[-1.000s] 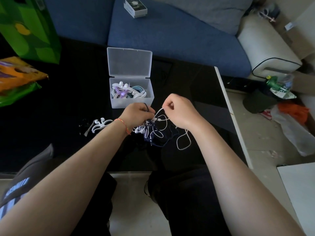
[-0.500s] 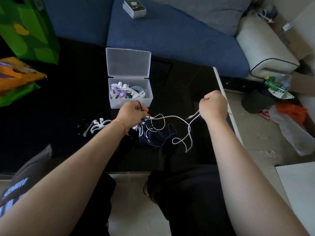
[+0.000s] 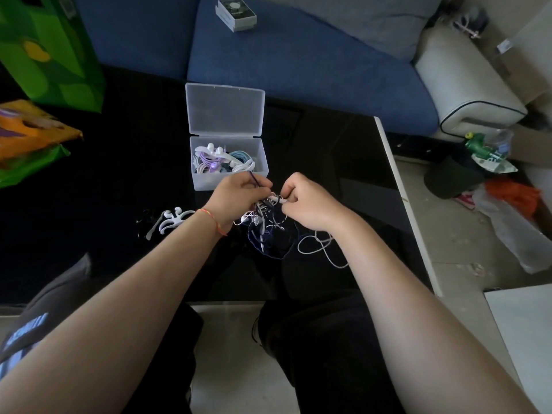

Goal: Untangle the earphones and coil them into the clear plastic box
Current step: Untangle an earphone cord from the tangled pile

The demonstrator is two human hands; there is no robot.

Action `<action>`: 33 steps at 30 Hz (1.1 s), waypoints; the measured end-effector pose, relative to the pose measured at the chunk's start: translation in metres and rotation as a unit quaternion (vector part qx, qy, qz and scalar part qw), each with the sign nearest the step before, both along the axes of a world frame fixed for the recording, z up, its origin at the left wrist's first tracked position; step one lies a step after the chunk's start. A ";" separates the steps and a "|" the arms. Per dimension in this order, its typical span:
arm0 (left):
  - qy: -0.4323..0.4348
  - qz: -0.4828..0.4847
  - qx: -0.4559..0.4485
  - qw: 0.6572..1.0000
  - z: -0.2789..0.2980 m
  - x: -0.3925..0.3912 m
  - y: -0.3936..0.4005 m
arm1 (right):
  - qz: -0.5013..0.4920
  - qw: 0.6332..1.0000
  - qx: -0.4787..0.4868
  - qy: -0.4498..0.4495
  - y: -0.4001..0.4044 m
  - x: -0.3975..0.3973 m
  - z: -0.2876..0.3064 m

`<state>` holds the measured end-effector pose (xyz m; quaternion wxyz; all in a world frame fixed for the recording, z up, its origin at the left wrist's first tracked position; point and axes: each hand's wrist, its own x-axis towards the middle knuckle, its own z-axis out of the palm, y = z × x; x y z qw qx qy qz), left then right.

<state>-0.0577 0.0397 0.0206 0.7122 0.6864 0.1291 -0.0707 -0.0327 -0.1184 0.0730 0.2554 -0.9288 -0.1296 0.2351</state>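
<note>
Left hand (image 3: 239, 198) fingers pinched on earphones (image 3: 268, 228), right hand (image 3: 307, 201) likewise

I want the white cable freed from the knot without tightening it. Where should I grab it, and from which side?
Judging by its pose, take the white cable at the loose loop lying flat on the table by the right hand, coming from above on the right. That loop lies clear of the dark cord; nearer the hands it is knotted in.

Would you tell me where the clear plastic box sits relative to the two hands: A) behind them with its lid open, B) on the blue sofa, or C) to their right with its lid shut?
A: the clear plastic box stands open on the black table, just beyond the left hand and right hand, with coiled earphones inside.
</note>
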 end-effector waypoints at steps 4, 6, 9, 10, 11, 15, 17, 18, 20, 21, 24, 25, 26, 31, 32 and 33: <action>0.023 0.074 -0.077 0.994 0.000 0.002 0.002 | -0.006 1.000 -0.008 -0.030 -0.007 0.003 0.002; 0.046 0.108 -0.076 0.990 -0.003 0.004 0.005 | -0.006 0.999 0.005 -0.042 -0.009 0.003 0.003; 0.051 0.078 -0.044 0.995 -0.004 0.006 0.006 | -0.009 0.998 0.026 -0.049 -0.010 0.003 0.003; 0.047 0.052 -0.026 0.997 -0.003 0.005 0.005 | -0.012 0.998 0.030 -0.049 -0.009 0.003 0.003; 0.042 0.022 -0.008 0.999 -0.002 0.004 0.006 | -0.013 0.998 0.030 -0.046 -0.008 0.003 0.002; 0.025 -0.099 0.034 0.994 0.002 0.002 0.005 | -0.033 0.998 0.039 -0.022 -0.006 0.003 0.003; 0.024 -0.129 0.045 0.990 0.004 -0.001 0.003 | -0.059 0.995 0.081 -0.008 -0.005 0.002 0.006; 0.020 -0.127 0.051 0.990 0.004 -0.001 0.001 | -0.074 0.992 0.102 -0.003 -0.005 0.002 0.008; 0.009 -0.092 0.054 0.994 0.004 -0.001 0.000 | -0.094 0.989 0.117 -0.006 -0.006 0.003 0.011; 0.007 -0.068 0.052 0.996 0.003 0.000 0.001 | -0.097 0.989 0.109 -0.011 -0.007 0.003 0.011; 0.014 -0.016 0.025 0.999 0.001 0.000 0.003 | -0.104 0.991 0.075 -0.023 -0.013 0.005 0.010; 0.012 -0.012 0.015 1.000 0.000 -0.001 0.004 | -0.105 0.992 0.071 -0.026 -0.014 0.006 0.010; 0.010 -0.011 0.011 1.000 0.001 -0.001 0.004 | -0.101 0.992 0.071 -0.027 -0.015 0.007 0.010; 0.002 -0.027 -0.006 1.000 0.010 -0.002 -0.001 | -0.080 0.993 0.076 -0.040 -0.015 0.007 0.004; 0.001 -0.032 -0.014 0.999 0.011 -0.001 -0.002 | -0.083 0.993 0.073 -0.041 -0.015 0.007 0.004; 0.002 -0.036 -0.026 0.999 0.011 -0.001 -0.002 | -0.090 0.993 0.075 -0.036 -0.014 0.007 0.003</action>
